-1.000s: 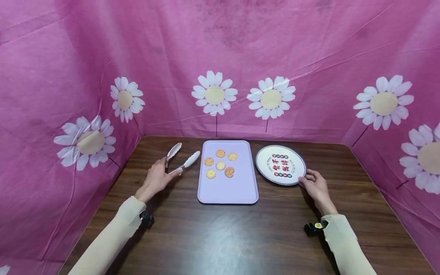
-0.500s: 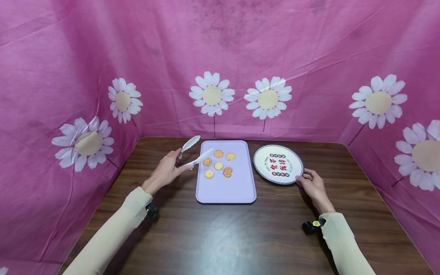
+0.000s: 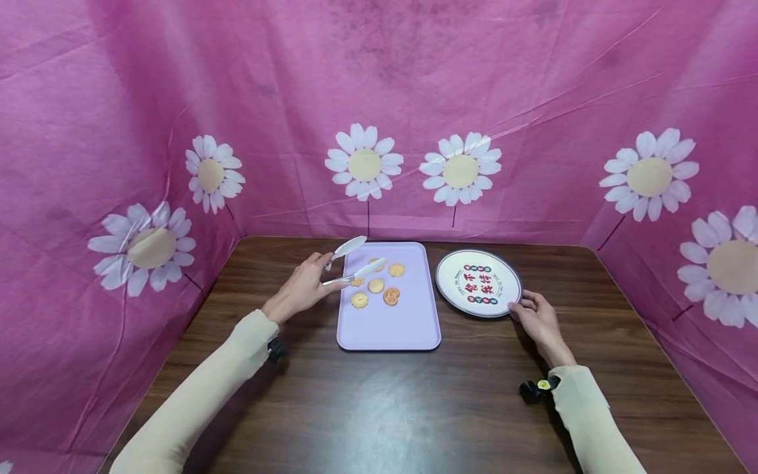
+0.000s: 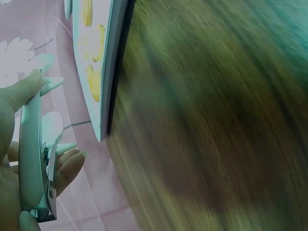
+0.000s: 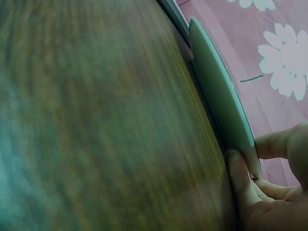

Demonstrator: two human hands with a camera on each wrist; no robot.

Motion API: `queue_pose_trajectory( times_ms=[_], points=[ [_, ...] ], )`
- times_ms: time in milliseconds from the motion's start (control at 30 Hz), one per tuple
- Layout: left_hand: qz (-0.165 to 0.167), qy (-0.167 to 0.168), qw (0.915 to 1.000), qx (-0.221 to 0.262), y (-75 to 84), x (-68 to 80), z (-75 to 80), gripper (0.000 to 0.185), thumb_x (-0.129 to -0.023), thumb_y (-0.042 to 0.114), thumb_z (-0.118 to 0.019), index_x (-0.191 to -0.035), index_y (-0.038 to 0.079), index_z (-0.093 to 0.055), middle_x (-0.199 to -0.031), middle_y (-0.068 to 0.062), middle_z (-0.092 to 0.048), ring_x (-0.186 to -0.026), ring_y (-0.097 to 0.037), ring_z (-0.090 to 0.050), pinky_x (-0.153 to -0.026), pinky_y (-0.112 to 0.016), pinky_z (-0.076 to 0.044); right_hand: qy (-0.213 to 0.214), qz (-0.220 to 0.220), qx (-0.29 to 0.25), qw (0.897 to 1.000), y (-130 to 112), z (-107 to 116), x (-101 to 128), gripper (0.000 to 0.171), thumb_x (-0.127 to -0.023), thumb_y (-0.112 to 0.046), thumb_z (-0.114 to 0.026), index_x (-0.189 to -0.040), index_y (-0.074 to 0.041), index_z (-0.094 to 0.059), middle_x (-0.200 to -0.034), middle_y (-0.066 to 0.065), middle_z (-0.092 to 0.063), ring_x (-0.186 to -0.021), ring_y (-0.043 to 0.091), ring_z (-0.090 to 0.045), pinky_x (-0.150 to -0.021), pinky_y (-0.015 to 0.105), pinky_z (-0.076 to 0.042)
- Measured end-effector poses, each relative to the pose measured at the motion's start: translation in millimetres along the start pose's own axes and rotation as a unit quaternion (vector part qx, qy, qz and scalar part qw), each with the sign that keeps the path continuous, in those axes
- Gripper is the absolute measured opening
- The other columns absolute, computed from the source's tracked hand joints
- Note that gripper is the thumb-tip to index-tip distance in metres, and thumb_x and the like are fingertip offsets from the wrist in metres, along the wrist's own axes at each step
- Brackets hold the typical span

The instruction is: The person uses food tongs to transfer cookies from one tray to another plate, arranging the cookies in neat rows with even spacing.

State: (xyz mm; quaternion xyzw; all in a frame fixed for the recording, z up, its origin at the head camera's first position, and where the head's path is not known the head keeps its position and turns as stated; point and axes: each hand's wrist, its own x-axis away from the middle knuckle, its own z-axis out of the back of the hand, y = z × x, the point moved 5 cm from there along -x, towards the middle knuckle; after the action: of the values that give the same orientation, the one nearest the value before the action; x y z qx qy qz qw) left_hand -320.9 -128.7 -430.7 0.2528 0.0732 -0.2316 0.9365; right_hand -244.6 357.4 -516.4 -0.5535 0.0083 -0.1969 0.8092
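My left hand (image 3: 300,287) grips a pair of white-tipped tongs (image 3: 370,268) by the handles, thumb on one arm and fingers round the other. The tongs' two tips stand spread apart over the upper left of a lilac tray (image 3: 391,332). Several cookies lie on the tray, among them a pretzel-shaped cookie (image 3: 391,296) and a round pale cookie (image 3: 376,286). One tong tip overlaps the cookies at the upper left. At the right, my right hand (image 3: 541,324) pinches the near right rim of a round white plate (image 3: 474,306) with red lettering and a dark edge.
The dark wooden table (image 3: 379,408) stretches toward me in front of the tray. A pink cloth (image 3: 533,79) with daisies hangs behind the table and along both sides. A strip of table separates the tray from the plate.
My left hand has carried the tongs rightward, from the table beside the tray to above its upper left cookies. My right hand keeps its hold on the plate's rim.
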Motion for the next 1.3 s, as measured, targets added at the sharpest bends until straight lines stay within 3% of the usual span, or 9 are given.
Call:
queue_pose_trajectory(
  times_ms=[167, 333, 567, 733, 833, 1300],
  points=[
    [0.006, -0.013, 0.9992, -0.039, 6.4, -6.5, -8.3, 0.082, -0.09, 0.053, -0.078, -0.148, 0.0, -0.053, -0.123, -0.019, -0.066, -0.095, -0.037, -0.071, -0.085, -0.054, -0.058, 0.0, 0.001, 0.004, 1.0, -2.0, 0.6, 0.0, 0.064, -0.105, -0.015, -0.058, -0.159, 0.004, -0.03, -0.151, 0.029, -0.051, -0.085, -0.015, -0.054, -0.079, 0.008, -0.053],
    [0.005, -0.038, 0.9983, -0.043, 11.5, -11.9, -20.4, 0.079, -0.092, 0.053, -0.075, -0.148, 0.001, -0.054, -0.124, -0.02, -0.067, -0.096, -0.034, -0.071, -0.085, -0.052, -0.059, 0.002, 0.004, 0.004, 1.0, 0.8, 0.8, 3.0, 0.065, -0.104, -0.016, -0.06, -0.158, 0.006, -0.03, -0.15, 0.031, -0.052, -0.083, -0.017, -0.054, -0.078, 0.008, -0.053],
    [-0.018, -0.06, 0.9964, -0.057, 19.4, -17.3, -30.4, 0.071, -0.094, 0.049, -0.075, -0.144, 0.0, -0.058, -0.12, -0.02, -0.067, -0.083, -0.024, -0.064, -0.076, -0.046, -0.057, 0.003, 0.005, 0.003, 1.0, 3.7, -0.5, 4.7, 0.066, -0.104, -0.016, -0.06, -0.159, 0.005, -0.03, -0.151, 0.03, -0.052, -0.084, -0.017, -0.054, -0.08, 0.008, -0.054],
    [-0.034, -0.062, 0.9945, -0.077, 25.4, -20.4, -33.7, 0.069, -0.095, 0.048, -0.073, -0.144, 0.001, -0.059, -0.128, -0.019, -0.066, -0.095, -0.027, -0.069, -0.084, -0.049, -0.059, 0.004, 0.008, 0.012, 1.0, 0.9, -0.1, 4.4, 0.066, -0.104, -0.019, -0.06, -0.159, 0.004, -0.03, -0.151, 0.029, -0.052, -0.086, -0.016, -0.053, -0.08, 0.006, -0.052],
    [-0.04, -0.065, 0.9934, -0.085, 28.9, -21.7, -35.1, 0.068, -0.096, 0.048, -0.073, -0.143, 0.001, -0.06, -0.126, -0.018, -0.067, -0.1, -0.029, -0.069, -0.086, -0.05, -0.059, 0.007, 0.006, 0.02, 1.0, -0.3, 0.6, 3.6, 0.066, -0.104, -0.019, -0.06, -0.159, 0.004, -0.031, -0.15, 0.028, -0.053, -0.086, -0.016, -0.052, -0.079, 0.006, -0.051],
    [-0.044, -0.082, 0.9884, -0.121, 36.1, -24.8, -43.5, 0.058, -0.098, 0.05, -0.07, -0.134, 0.005, -0.066, -0.115, -0.012, -0.066, -0.09, -0.027, -0.068, -0.076, -0.046, -0.059, 0.009, -0.004, 0.004, 1.0, -0.7, -0.2, 1.8, 0.065, -0.104, -0.015, -0.059, -0.159, 0.003, -0.031, -0.15, 0.027, -0.053, -0.086, -0.015, -0.054, -0.08, 0.008, -0.053]
  ],
)
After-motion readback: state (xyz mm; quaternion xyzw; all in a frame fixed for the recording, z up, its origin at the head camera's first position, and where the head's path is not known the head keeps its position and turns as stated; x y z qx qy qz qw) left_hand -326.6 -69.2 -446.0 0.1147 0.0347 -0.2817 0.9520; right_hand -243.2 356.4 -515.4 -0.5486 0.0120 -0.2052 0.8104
